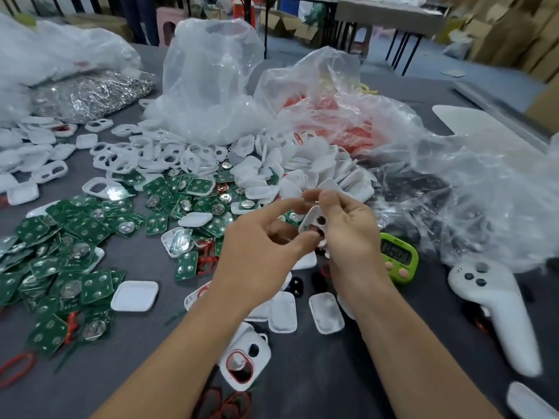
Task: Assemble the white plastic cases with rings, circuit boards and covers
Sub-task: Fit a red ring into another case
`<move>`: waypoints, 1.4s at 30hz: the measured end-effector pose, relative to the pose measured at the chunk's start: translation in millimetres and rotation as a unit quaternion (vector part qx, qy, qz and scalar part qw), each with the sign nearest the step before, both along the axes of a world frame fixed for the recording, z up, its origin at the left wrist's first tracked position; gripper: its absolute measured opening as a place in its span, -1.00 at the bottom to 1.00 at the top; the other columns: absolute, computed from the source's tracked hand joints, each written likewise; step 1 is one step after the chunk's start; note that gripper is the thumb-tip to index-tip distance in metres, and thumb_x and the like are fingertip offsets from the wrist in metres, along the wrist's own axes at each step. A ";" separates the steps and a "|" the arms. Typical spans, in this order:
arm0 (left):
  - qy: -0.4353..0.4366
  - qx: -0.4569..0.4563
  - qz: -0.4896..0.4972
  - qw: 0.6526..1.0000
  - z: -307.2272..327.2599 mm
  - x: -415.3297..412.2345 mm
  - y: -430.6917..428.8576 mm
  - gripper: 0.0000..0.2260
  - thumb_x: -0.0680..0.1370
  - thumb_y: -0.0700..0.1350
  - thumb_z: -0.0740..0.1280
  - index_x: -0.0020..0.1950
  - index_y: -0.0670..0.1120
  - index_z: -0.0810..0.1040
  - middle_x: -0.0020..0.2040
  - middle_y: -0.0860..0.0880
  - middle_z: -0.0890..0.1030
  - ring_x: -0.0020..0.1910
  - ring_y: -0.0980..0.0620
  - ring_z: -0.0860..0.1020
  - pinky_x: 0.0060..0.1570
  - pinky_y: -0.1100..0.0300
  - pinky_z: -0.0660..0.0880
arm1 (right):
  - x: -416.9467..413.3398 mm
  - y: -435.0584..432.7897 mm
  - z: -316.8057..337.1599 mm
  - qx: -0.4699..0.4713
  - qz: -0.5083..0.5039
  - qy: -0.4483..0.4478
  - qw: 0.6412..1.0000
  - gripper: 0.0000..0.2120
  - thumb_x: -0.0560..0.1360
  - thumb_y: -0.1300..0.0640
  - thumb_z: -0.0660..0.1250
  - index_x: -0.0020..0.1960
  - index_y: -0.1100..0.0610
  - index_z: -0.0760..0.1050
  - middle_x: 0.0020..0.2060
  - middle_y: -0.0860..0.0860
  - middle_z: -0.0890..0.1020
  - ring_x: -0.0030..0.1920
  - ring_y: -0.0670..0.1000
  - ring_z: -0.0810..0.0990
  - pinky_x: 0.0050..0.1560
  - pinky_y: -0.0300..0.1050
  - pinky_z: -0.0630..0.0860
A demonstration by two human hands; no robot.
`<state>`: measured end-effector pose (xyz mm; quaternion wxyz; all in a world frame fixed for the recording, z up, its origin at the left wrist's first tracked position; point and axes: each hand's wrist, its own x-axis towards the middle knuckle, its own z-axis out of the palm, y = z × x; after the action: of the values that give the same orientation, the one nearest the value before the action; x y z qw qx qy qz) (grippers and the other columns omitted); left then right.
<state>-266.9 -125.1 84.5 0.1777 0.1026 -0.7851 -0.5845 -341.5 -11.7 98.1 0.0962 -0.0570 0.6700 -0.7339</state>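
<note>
Both bare forearms reach forward, hands meeting; right hand [348,237] with curled fingers grips a white case [313,220]; left hand [257,258] loosely curved, thumb tip touching the case below the right fingertips, hold unclear.

So the white plastic case with two holes [314,226] is up in the air, tilted. Square green circuit boards [75,252] are heaped left, white plastic covers [121,160] behind them, red rings [24,356] near-left.

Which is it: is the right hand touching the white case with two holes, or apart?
Touching. The head view shows the right hand gripping the white case along its right edge, with no gap between them.
</note>
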 end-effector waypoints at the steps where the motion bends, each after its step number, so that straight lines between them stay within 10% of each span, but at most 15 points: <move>1: 0.000 0.036 0.005 0.999 0.2 -1.9 1.0 -0.70 0.46 -0.05 0.54 0.14 0.23 0.67 -0.36 -0.05 0.67 -0.43 0.02 0.53 -0.33 0.18 0.51 | 3.1 1.6 -1.1 0.011 0.009 0.011 1.000 -0.71 0.70 0.08 0.26 -0.08 0.06 0.71 -0.14 0.11 0.74 -0.23 -0.01 0.65 -0.30 -0.10 0.61; 7: 0.010 0.131 0.111 0.985 1.5 -5.1 -16.9 -0.78 0.45 -0.25 0.48 -0.09 0.08 0.78 -0.36 -0.08 0.64 -0.38 0.04 0.47 -0.35 0.19 0.43 | 14.2 23.3 1.1 0.133 0.093 0.104 0.981 -0.84 0.52 0.18 0.44 -0.05 -0.07 0.72 -0.37 0.00 0.71 -0.46 -0.10 0.57 -0.45 -0.23 0.46; 17: -0.050 0.370 -0.134 0.918 6.1 -5.5 -32.7 -0.66 0.41 -0.09 0.50 0.18 -0.06 0.73 0.03 -0.07 0.71 -0.17 0.09 0.62 -0.18 0.33 0.58 | 13.6 17.1 10.3 -0.039 0.144 -0.164 0.975 -0.87 0.55 0.39 0.35 -0.03 0.21 0.61 -0.36 0.14 0.69 -0.48 -0.03 0.58 -0.47 -0.25 0.49; 20: -0.050 0.416 -0.135 0.898 6.9 -5.2 -33.0 -0.72 0.46 -0.11 0.45 0.16 -0.09 0.74 0.06 -0.05 0.71 -0.17 0.13 0.64 -0.20 0.31 0.60 | 3.3 29.5 10.6 0.137 0.062 -0.044 0.988 -0.83 0.56 0.29 0.37 -0.12 0.08 0.66 -0.32 0.02 0.72 -0.41 0.00 0.62 -0.42 -0.17 0.53; 24: -0.062 0.443 -0.116 0.887 6.2 -4.4 -34.5 -0.74 0.53 -0.09 0.36 0.13 -0.16 0.72 0.19 -0.17 0.69 0.15 -0.07 0.67 0.09 0.03 0.66 | -13.6 60.5 19.1 0.426 -0.128 0.236 0.864 -0.81 0.50 0.20 0.40 -0.14 -0.05 0.72 -0.26 -0.17 0.70 -0.21 -0.05 0.64 -0.09 -0.09 0.60; 32: -0.104 0.414 -0.098 0.899 14.2 -3.8 -30.8 -0.76 0.47 0.00 0.38 0.00 -0.06 0.78 -0.01 -0.16 0.72 -0.09 -0.05 0.73 -0.20 0.19 0.65 | -8.7 59.9 27.2 0.550 0.126 0.219 0.796 -0.87 0.30 -0.08 0.64 -0.22 -0.21 0.71 -0.04 -0.19 0.61 0.07 -0.06 0.56 0.35 0.01 0.35; 35: -0.100 0.406 -0.112 0.902 13.5 -3.4 -32.1 -0.73 0.44 0.01 0.40 0.05 -0.05 0.77 0.05 -0.17 0.73 -0.01 -0.08 0.73 -0.18 0.20 0.66 | -4.8 48.9 21.4 0.607 0.163 0.247 0.737 -0.78 0.31 -0.12 0.62 -0.37 -0.25 0.58 -0.09 -0.19 0.61 0.06 -0.07 0.51 0.11 -0.14 0.10; 42: -0.069 0.281 -0.095 0.953 8.3 -2.4 -30.1 -0.59 0.24 -0.13 0.66 0.07 0.02 0.76 -0.16 0.01 0.70 -0.22 0.02 0.63 -0.19 0.17 0.52 | -7.1 54.7 13.1 0.240 0.056 0.151 0.957 -0.87 0.44 0.11 0.58 -0.19 -0.12 0.75 -0.41 -0.16 0.69 -0.41 -0.19 0.61 -0.35 -0.42 0.45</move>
<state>-269.3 -155.1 92.9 0.0307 0.1137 -0.6057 -0.7869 -348.6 43.0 111.2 0.0461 -0.1800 0.8286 -0.5281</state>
